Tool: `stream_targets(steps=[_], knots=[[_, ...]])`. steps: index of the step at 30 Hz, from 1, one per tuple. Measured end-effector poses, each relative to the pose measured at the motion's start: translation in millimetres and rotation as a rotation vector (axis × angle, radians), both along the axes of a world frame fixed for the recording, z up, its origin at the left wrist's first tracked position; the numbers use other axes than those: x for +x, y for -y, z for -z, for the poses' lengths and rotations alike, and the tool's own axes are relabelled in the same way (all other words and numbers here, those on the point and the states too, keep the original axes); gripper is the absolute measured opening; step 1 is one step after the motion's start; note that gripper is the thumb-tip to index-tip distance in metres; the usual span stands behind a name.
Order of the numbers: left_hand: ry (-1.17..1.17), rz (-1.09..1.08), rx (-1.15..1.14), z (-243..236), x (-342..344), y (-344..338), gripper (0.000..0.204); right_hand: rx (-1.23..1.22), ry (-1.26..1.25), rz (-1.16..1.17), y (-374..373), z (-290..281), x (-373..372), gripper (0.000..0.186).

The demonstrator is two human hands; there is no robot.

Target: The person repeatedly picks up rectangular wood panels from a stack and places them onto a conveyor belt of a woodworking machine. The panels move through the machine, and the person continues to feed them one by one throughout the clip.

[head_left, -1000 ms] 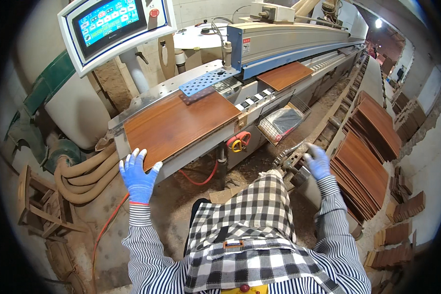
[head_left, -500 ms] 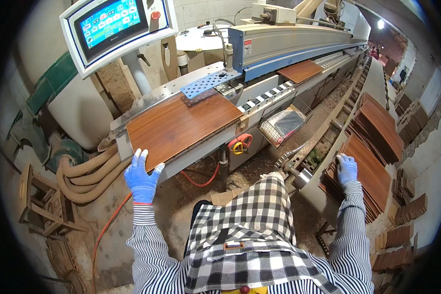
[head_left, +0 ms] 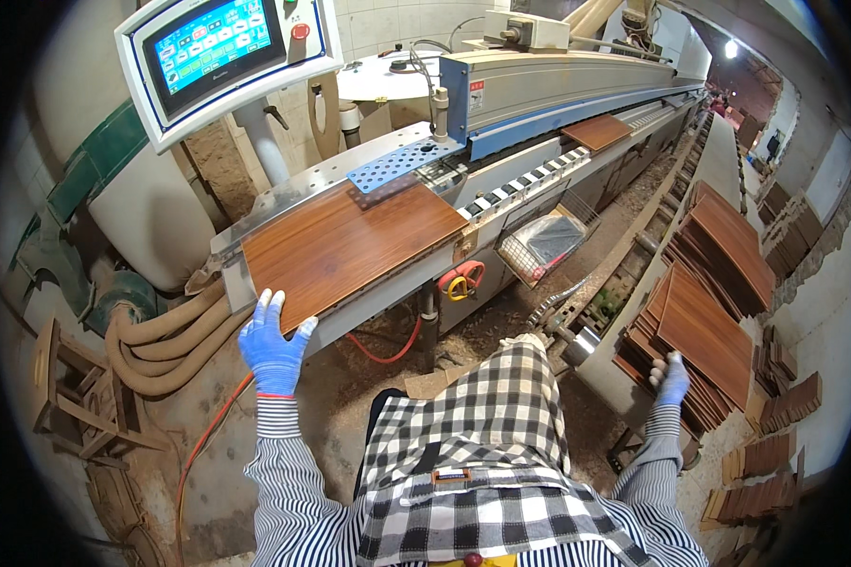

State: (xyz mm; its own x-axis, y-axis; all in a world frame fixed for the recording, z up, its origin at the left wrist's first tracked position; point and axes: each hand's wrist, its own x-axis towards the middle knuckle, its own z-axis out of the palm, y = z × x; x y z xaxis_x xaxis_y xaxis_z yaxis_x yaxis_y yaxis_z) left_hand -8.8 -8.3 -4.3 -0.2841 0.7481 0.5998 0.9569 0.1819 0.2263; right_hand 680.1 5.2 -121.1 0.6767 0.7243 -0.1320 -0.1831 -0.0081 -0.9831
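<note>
A reddish-brown wood panel (head_left: 359, 241) lies flat on the machine's infeed table, its far end under a perforated blue plate (head_left: 402, 166). My left hand (head_left: 272, 345), in a blue glove with pale fingertips, rests against the panel's near left corner, thumb and fingers spread around it. At the right, a stack of similar panels (head_left: 700, 331) lies fanned out on a conveyor. My right hand (head_left: 671, 380), gloved too, has its fingers curled at the near edge of the stack's top panel; their undersides are hidden.
A smaller panel (head_left: 596, 132) sits farther along the machine's track (head_left: 520, 189). A control screen (head_left: 219, 49) stands at upper left. Beneath the track hang a wire basket (head_left: 548, 241) and a red-and-yellow handled tool (head_left: 461, 281). Another panel stack (head_left: 723, 246) lies beyond the first.
My right hand has shifted down along the near stack and its fingers have curled. The smaller panel has travelled farther along the track. My left hand has hardly moved.
</note>
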Motion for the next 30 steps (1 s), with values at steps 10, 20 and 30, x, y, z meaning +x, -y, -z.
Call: stream_targets(steps=[10,20,30], knots=[[-0.008,-0.011,-0.006,-1.7,1.9,1.2,0.066,0.062,-0.328,0.345,-13.1,-7.7,10.5,0.033],[0.087,0.043,-0.061,-5.0,-3.7,6.6,0.065,0.111,-0.484,0.199,26.9,-25.1,-63.3,0.050],[0.368,0.168,-0.007,8.6,-26.9,24.2,0.054,0.162,-0.570,0.371,46.1,-2.2,-27.3,0.053]])
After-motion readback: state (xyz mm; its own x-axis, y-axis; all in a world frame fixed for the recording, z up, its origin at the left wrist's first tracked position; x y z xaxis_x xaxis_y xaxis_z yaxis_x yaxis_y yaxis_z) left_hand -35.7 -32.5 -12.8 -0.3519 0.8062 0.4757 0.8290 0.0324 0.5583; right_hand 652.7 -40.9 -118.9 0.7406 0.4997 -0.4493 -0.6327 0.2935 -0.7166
